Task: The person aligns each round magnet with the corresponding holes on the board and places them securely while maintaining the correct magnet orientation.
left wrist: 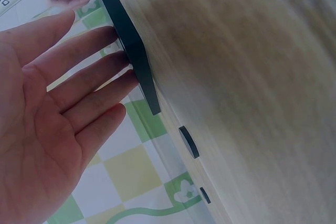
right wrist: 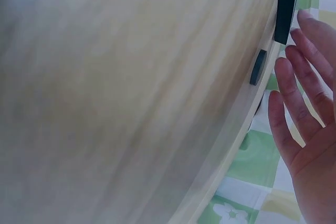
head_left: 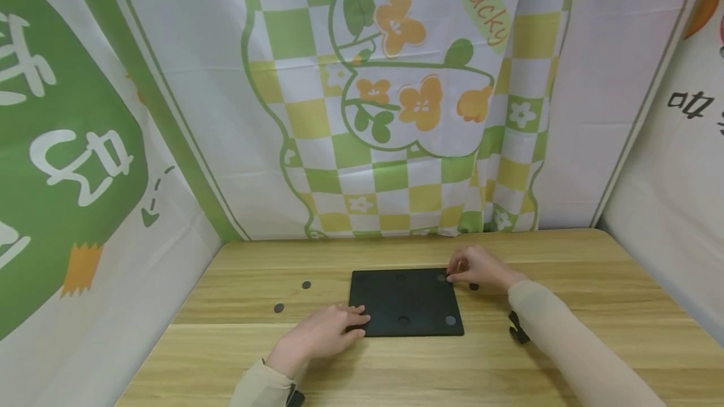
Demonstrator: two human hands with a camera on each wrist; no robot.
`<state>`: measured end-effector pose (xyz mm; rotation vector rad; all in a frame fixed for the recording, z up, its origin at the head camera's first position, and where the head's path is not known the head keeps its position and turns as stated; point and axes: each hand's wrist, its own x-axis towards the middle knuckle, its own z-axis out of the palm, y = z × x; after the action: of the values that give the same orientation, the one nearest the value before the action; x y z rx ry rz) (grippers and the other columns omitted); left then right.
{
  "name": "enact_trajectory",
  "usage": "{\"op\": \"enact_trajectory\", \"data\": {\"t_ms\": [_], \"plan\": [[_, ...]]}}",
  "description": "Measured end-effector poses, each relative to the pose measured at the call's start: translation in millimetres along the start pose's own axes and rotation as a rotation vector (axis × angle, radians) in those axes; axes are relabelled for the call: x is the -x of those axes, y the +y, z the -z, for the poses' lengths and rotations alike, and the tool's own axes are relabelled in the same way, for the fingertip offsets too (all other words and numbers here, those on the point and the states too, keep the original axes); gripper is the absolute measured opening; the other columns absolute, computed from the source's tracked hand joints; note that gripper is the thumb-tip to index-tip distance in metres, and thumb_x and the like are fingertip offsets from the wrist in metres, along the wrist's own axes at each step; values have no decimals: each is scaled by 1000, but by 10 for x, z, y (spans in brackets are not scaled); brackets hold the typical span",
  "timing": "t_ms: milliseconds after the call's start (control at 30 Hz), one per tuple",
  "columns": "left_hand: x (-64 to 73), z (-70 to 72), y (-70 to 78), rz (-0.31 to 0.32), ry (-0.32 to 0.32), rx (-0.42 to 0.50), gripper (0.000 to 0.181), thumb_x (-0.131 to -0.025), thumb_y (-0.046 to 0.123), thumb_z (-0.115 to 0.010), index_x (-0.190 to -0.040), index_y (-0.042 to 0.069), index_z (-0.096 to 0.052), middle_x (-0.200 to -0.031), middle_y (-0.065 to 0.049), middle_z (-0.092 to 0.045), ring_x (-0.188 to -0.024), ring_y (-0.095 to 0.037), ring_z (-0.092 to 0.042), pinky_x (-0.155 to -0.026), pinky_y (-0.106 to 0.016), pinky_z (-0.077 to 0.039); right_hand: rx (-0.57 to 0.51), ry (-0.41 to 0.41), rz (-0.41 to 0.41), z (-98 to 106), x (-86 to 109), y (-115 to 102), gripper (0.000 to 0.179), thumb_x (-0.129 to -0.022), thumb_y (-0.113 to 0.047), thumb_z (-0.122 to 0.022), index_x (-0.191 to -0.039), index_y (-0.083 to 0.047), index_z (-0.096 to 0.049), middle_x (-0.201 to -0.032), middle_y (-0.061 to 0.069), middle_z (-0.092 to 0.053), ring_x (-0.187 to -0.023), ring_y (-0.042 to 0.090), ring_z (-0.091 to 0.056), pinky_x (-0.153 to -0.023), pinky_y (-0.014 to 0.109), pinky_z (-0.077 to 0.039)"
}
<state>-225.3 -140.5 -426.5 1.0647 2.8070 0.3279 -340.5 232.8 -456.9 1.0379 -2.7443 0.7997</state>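
A flat black board [head_left: 404, 300] with round recesses lies on the table. My left hand [head_left: 327, 333] rests its straight fingers on the board's left edge, covering the lower left corner. In the left wrist view, the left fingertips [left wrist: 125, 56] touch the board's side. At the upper right corner my right hand [head_left: 481, 267] pinches a small dark disc [head_left: 442, 277] between thumb and forefinger, right over the board. Another grey disc [head_left: 450, 320] sits in the lower right recess. The right wrist view shows the right hand's other fingers [right wrist: 302, 85] loosely bent.
Two dark discs, a farther one [head_left: 307, 284] and a nearer one [head_left: 279, 308], lie left of the board. One more disc [head_left: 474, 286] lies just right of it, below the right hand. A patterned curtain [head_left: 384, 193] hangs behind the wooden table [head_left: 565, 256].
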Motion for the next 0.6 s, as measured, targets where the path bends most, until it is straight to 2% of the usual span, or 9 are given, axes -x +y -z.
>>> {"op": "enact_trajectory", "data": {"t_ms": [600], "plan": [[10,10,17,-6,5,1,37,-96,31,-54,-128,14,-62,-138,-7,-54,-127,-29,-51,-103,-45,-43,22,-8,-36,85,191,33,13,-80,-28,-77,-86,-18,-72,-86,-6,-64,-74,5,-61,-65,22,-53]]}}
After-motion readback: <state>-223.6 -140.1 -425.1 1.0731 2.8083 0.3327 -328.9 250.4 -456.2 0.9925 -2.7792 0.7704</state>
